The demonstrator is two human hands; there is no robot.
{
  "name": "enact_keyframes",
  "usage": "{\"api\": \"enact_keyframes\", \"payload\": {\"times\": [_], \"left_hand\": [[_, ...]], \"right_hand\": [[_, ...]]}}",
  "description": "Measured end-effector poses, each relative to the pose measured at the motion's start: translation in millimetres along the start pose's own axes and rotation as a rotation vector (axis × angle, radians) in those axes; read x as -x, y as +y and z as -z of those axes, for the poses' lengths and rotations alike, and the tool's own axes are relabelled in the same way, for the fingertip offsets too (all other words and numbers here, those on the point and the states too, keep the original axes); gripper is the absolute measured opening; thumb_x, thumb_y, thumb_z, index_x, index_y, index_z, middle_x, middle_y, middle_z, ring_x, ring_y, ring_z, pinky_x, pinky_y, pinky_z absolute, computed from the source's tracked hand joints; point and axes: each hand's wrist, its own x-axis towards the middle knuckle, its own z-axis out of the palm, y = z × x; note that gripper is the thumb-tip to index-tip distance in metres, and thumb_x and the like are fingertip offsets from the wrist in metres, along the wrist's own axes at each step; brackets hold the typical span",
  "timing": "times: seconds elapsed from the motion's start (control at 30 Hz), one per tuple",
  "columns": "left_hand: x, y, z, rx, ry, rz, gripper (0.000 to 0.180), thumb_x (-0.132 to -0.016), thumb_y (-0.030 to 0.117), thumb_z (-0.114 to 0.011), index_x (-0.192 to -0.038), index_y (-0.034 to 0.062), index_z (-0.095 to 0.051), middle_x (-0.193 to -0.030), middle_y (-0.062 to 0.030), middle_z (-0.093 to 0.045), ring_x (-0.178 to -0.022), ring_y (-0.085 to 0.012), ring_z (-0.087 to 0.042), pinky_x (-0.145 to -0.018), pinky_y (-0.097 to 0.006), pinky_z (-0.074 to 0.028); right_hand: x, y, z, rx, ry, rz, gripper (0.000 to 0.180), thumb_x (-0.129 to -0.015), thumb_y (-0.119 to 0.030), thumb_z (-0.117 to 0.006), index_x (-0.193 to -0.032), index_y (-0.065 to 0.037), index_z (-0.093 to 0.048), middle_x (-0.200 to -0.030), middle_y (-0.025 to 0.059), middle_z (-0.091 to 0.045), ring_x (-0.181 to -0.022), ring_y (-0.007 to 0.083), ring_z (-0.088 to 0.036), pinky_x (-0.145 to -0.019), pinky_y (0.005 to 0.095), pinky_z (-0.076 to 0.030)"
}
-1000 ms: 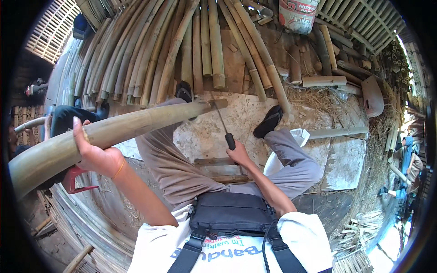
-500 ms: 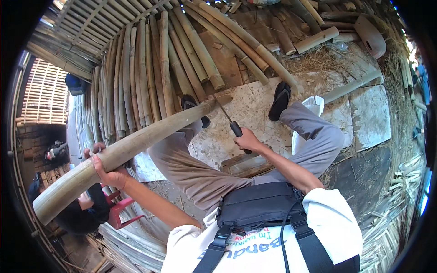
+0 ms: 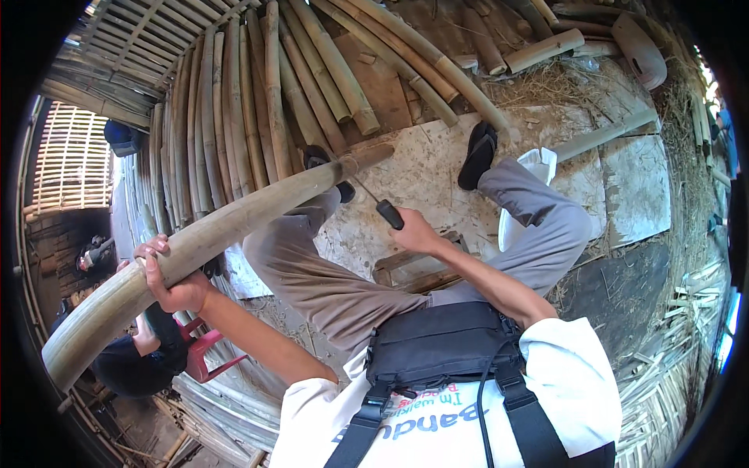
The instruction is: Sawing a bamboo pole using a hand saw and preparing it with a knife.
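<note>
The left hand (image 3: 175,287) is curled partway around a long, curved, tan-green bamboo pole (image 3: 242,225), which runs from 8 o'clock to 12 o'clock across the view. The right hand (image 3: 415,232), just right of centre, is closed around the black handle of a thin-bladed metal hand tool (image 3: 389,214). The blade points toward 10 o'clock, reaching the pole's near edge; contact cannot be confirmed.
</note>
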Motion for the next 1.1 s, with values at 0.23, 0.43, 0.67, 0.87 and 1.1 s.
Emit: {"api": "enact_keyframes", "payload": {"times": [0.23, 0.43, 0.67, 0.87, 1.1], "left_hand": [[9.5, 3.0, 3.6, -0.009, -0.082, -0.020, 0.043, -0.071, 0.008, -0.051, -0.112, 0.0074, -0.037, -0.080, -0.0073, -0.045, -0.076, -0.0195, -0.047, -0.081, -0.039, -0.037], [-7.7, 2.8, 20.4, 0.258, -0.473, 0.027, 0.038, -0.067, 0.011, -0.054, -0.102, 0.0091, -0.039, -0.076, -0.0033, -0.041, -0.073, -0.0154, -0.043, -0.080, -0.034, -0.033], [-11.9, 11.1, 41.9, 0.368, -0.523, 0.079, 0.040, -0.062, 0.009, -0.061, -0.096, 0.0135, -0.041, -0.073, 0.0028, -0.045, -0.067, -0.0122, -0.046, -0.077, -0.030, -0.035], [-12.0, -8.9, 36.9, 0.417, -0.551, 0.065, 0.039, -0.061, 0.009, -0.062, -0.094, 0.0141, -0.044, -0.072, 0.0033, -0.048, -0.066, -0.0115, -0.048, -0.076, -0.030, -0.037], [-10.0, -5.2, 27.7, 0.438, -0.565, 0.037, 0.040, -0.058, 0.010, -0.070, -0.092, 0.0151, -0.048, -0.070, 0.0057, -0.055, -0.061, -0.0088, -0.054, -0.073, -0.028, -0.043]], "right_hand": [[-7.4, 4.8, 27.4, -0.014, -0.084, -0.263, 0.012, -0.069, -0.008, -0.054, -0.073, 0.001, -0.050, -0.051, 0.0075, -0.050, -0.042, 0.0163, -0.053, -0.041, 0.0309, -0.041], [-15.8, -3.2, 21.8, -0.052, -0.100, -0.167, 0.012, -0.068, -0.007, -0.053, -0.075, 0.002, -0.050, -0.053, 0.0102, -0.051, -0.044, 0.0188, -0.053, -0.043, 0.0337, -0.041], [-32.3, -20.9, 12.2, 0.139, -0.127, -0.008, 0.017, -0.064, -0.009, -0.053, -0.075, 0.005, -0.052, -0.063, 0.0237, -0.055, -0.062, 0.0375, -0.057, -0.057, 0.0412, -0.044], [-48.4, 3.5, 20.1, 0.148, -0.108, -0.135, 0.020, -0.064, -0.010, -0.054, -0.076, 0.005, -0.053, -0.069, 0.0256, -0.057, -0.067, 0.0419, -0.055, -0.061, 0.0435, -0.043], [-42.5, -2.1, 31.7, 0.193, -0.078, -0.041, 0.020, -0.063, -0.010, -0.055, -0.077, 0.005, -0.054, -0.067, 0.0242, -0.058, -0.064, 0.0375, -0.059, -0.059, 0.0408, -0.045]]}}
